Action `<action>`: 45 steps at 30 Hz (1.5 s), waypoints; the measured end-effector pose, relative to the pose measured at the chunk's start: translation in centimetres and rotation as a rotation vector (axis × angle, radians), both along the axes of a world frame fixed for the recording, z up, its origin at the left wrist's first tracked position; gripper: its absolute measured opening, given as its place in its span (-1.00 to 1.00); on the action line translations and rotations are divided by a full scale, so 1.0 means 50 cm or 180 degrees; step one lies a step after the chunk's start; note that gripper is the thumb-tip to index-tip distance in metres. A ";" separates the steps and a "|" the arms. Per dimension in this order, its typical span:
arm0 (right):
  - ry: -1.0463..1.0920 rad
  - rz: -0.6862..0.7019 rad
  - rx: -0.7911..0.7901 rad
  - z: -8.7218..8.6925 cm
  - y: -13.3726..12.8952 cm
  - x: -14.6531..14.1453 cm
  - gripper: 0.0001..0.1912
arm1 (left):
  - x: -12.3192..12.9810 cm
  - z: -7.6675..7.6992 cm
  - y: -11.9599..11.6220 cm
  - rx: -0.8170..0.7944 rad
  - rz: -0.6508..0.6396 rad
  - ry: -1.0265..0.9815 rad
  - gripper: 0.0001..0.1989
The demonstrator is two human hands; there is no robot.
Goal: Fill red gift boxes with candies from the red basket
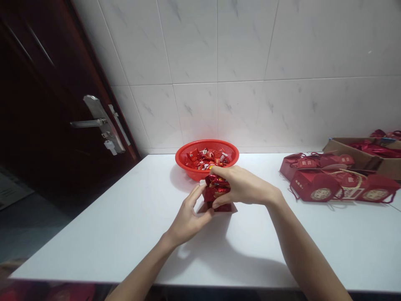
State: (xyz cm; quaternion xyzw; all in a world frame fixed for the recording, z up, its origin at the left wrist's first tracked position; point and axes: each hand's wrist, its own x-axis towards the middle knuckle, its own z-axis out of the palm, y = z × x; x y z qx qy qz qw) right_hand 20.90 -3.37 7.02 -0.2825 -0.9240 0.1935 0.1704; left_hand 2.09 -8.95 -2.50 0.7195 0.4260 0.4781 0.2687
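A small red box [224, 207] is held upon the white counter [109, 217], near the middle, just in front of a red basket [192, 172]. Its left side is held by the fingers of the left hand [189, 219], with the thumb at the front and the other fingers reached up toward the back. Some shiny red sweets [216, 181] are gripped at the top of the box by the fingers of the right hand [246, 184], which is bent over them from the right. How many are gripped cannot be told, as they are partly hidden. More wrapped sweets [203, 158] are piled in the basket. Well to the right, red gift boxes [313, 186] are set close together, and behind them a brown carton [388, 168] can be seen. On the left, a dark door [37, 83] is fitted with a silver handle [89, 123].
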 end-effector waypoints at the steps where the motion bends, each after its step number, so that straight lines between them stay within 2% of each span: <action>1: -0.0027 -0.0005 -0.0004 0.000 -0.001 0.001 -0.60 | 0.000 -0.001 0.001 -0.0021 0.0002 -0.0011 -0.51; 6: 0.0013 0.0120 -0.0137 0.001 0.000 0.010 -0.61 | -0.001 -0.007 -0.002 0.0175 0.0025 0.0127 -0.43; 13: 0.0328 0.0458 -0.0470 0.018 -0.018 0.028 -0.73 | 0.003 -0.008 -0.020 0.0297 0.0149 0.0276 -0.56; 17: 0.0264 0.0581 -0.0459 0.026 -0.028 0.035 -0.82 | 0.000 -0.010 -0.014 0.0295 0.0081 0.0192 -0.53; 20: 0.0167 0.0349 -0.0036 0.022 -0.024 0.028 -0.94 | -0.001 -0.009 -0.002 0.0200 0.0103 0.0072 -0.50; 24: -0.0029 -0.0106 0.0215 0.008 -0.007 0.012 -0.91 | 0.000 0.000 0.017 -0.0056 0.0103 -0.0091 -0.59; 30: 0.0002 -0.0487 0.0548 -0.001 0.006 0.010 -0.88 | -0.005 0.007 0.042 -0.0374 -0.0006 -0.0392 -0.43; 33: -0.0100 -0.0746 0.0748 -0.003 0.006 0.009 -0.90 | -0.006 0.010 0.048 -0.0413 -0.0027 -0.0417 -0.42; 38: -0.0352 -0.0800 0.1087 -0.014 0.010 -0.012 -0.85 | -0.004 0.017 0.057 -0.0555 -0.0084 -0.0550 -0.45; 45: -0.0224 -0.0819 0.1083 -0.013 0.020 -0.003 -0.93 | -0.013 0.012 0.071 -0.0709 0.0083 -0.0661 -0.42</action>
